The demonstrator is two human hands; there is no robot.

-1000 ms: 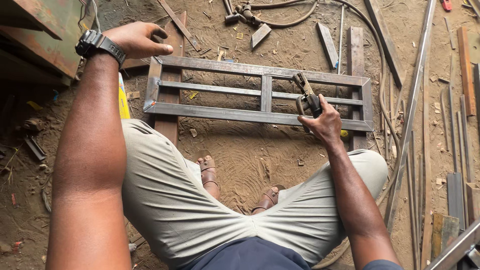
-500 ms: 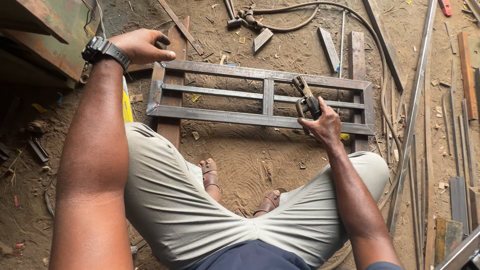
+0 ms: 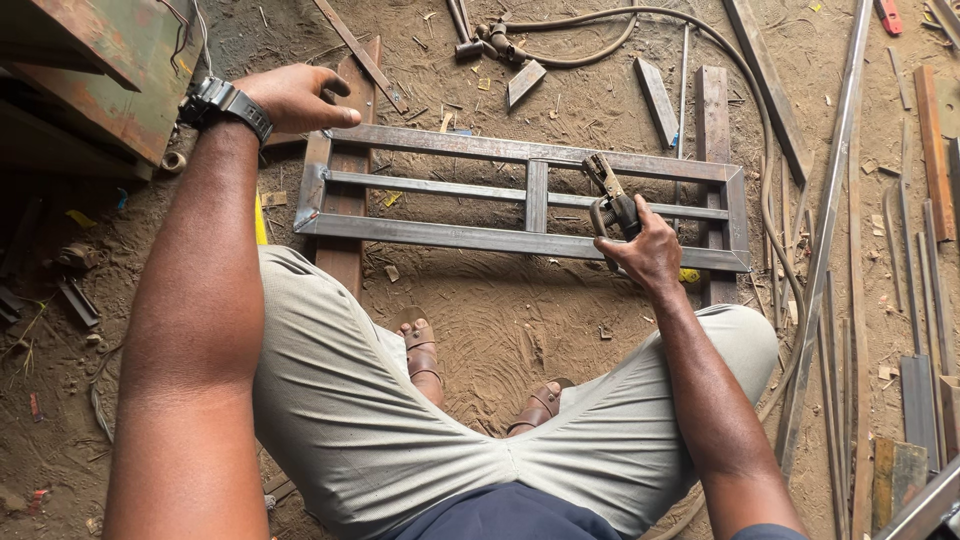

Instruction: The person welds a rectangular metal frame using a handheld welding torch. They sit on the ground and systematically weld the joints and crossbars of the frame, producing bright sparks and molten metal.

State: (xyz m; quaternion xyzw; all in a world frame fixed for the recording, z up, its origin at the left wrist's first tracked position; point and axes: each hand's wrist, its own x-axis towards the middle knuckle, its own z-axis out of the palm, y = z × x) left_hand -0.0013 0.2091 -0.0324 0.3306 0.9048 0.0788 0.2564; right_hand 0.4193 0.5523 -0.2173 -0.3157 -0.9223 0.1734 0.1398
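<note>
The metal frame (image 3: 530, 190) lies flat on the sandy floor (image 3: 500, 320) just beyond the seated person's knees, running from 9 o'clock to 3 o'clock across the view; it is a long rectangle of grey, rust-flecked bar with one thinner rail along its middle and a short upright at centre; two wooden planks (image 3: 712, 130) lie under its ends. The right hand (image 3: 650, 250) sits at the frame's near rail toward 3 o'clock; its fingers are clenched round the dark handle of an electrode holder (image 3: 612, 200), whose jaws point toward 11 o'clock over the middle rail; whether the tip touches the rail cannot be told. The left hand (image 3: 295, 95) rests at the frame's far corner toward 10 o'clock; its fingers (image 3: 335, 115) are loosely curled, grasping nothing, the tips lying on the corner bar; a black wristwatch (image 3: 225, 103) sits on that wrist. A hose (image 3: 590, 55) and loose metal strips (image 3: 850, 200) lie toward 12 and 3 o'clock.
</note>
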